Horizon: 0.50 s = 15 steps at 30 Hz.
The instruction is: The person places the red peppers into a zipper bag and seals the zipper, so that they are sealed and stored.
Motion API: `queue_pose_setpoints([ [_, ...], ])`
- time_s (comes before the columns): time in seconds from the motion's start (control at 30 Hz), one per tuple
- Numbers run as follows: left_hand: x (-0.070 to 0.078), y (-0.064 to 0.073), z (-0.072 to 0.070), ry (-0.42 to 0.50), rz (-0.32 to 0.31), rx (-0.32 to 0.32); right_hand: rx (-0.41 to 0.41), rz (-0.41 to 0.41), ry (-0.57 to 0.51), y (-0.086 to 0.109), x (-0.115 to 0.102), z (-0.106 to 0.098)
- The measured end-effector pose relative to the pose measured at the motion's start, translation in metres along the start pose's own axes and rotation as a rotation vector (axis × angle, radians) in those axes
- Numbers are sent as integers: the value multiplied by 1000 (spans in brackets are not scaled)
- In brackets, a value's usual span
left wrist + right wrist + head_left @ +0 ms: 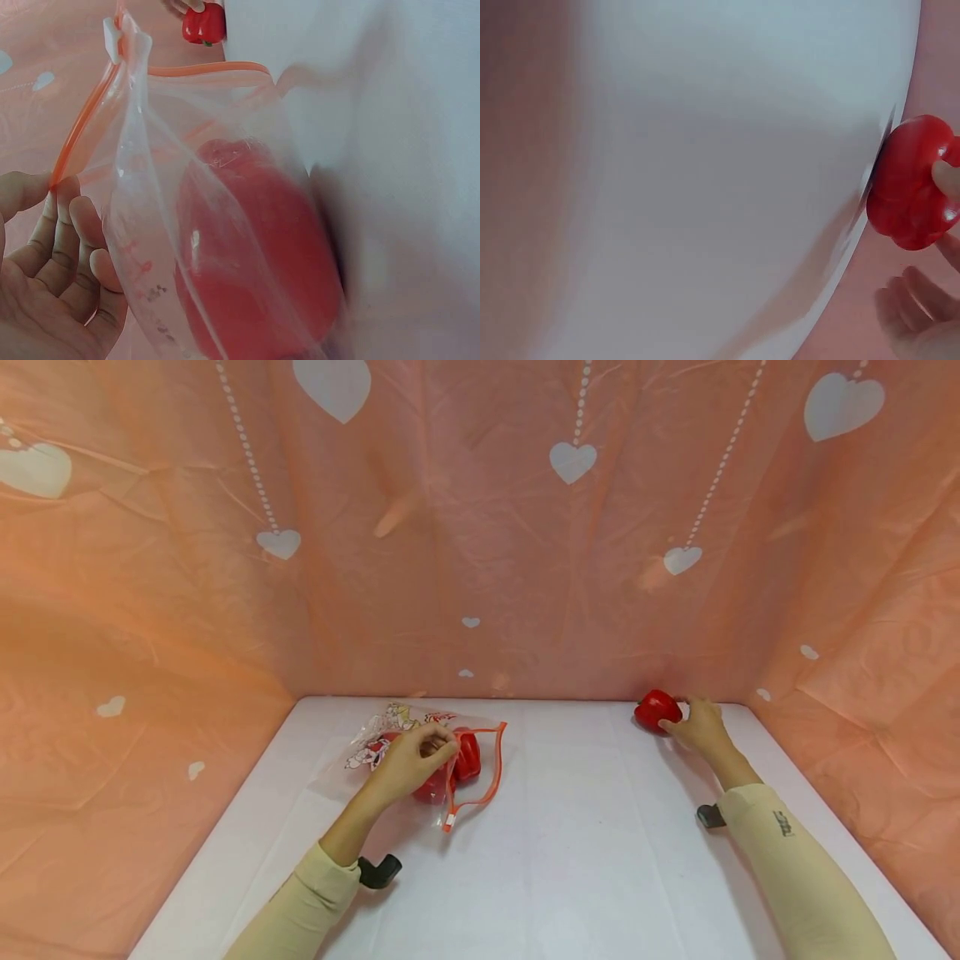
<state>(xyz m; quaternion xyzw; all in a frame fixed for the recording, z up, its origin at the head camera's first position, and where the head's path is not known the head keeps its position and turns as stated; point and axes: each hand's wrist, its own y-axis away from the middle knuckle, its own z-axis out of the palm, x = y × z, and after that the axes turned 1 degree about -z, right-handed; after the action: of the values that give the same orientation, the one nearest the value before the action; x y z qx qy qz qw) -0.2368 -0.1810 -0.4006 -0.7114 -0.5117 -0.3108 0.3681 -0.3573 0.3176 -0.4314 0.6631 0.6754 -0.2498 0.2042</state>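
Observation:
On the left of the table lies a clear zip bag [337,770] with an orange zip edge [497,768], standing open to the right. Inside it are red bell peppers [468,757]; one fills much of the left wrist view, seen through the plastic. My left hand [408,764] pinches the orange edge between thumb and forefinger, the other fingers loosely bent. At the table's far right, my right hand [703,728] holds another red bell pepper [657,710] between its thumb and a finger. The other fingers of that hand [922,315] stay off the pepper in the right wrist view.
A white-covered table [570,860] spans the space between both arms. Orange curtains [510,568] printed with hearts enclose it behind and on both sides. Dark devices [379,872] are worn at both wrists.

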Motion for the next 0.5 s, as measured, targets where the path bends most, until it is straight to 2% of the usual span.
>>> queue_pose_setpoints([
  [0.1, 0, 0, 0, -1, 4, 0, -37, 51, -70, 1, -1, 0],
  [0.23, 0, 0, 0, 0, 2, 1, -59, 93, -107, 3, -5, 1],
  [0.5, -1, 0, 0, 3, -6, -1, -79, 74, -100, 6, -6, 4],
])
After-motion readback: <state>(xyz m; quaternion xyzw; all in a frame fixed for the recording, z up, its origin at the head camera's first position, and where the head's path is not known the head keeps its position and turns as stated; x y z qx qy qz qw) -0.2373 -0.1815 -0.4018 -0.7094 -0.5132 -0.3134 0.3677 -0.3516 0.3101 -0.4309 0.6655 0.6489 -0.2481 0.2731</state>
